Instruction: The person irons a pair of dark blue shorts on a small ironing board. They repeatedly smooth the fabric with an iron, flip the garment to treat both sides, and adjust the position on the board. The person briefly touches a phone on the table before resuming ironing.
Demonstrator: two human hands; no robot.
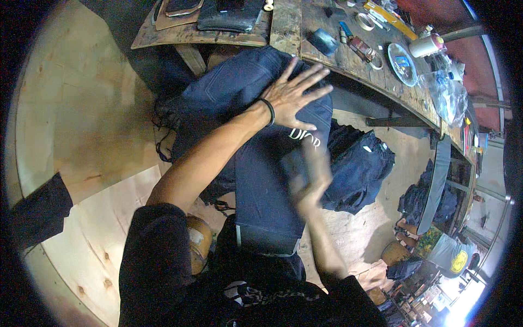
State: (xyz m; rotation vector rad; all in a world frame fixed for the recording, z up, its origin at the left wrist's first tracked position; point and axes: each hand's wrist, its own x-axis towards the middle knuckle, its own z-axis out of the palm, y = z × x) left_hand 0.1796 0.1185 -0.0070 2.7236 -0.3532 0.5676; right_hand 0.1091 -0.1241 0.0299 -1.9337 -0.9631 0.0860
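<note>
You are leaning over dark-blue denim (267,185), which is lying lengthwise in front of you, its far end reaching toward the bench (286,35) and its near end hanging over your lap. Your left hand (299,92) is resting palm down on the far part, fingers spreading wide and pointing toward the bench edge, the thumb stretching out just above some white lettering (304,137). A black band (268,111) is circling that wrist. Your right hand (311,177) is hovering over or touching the denim just below the lettering; it is showing as a blur, so you cannot tell from this whether it is closing on anything or staying loose. To the right of the denim, a dark pile (357,169) of cloth is lying on the floor (348,231). On the bench, a blue block (324,42), a tape roll (364,22), a pale plate (402,64) and a white cone (426,46) are sitting among small clutter, and a clear bag (449,97) is slumping near its right side. Farther right, another person (444,253) in a grey shirt is sitting low, near a second pile (425,199) of dark cloth.
</note>
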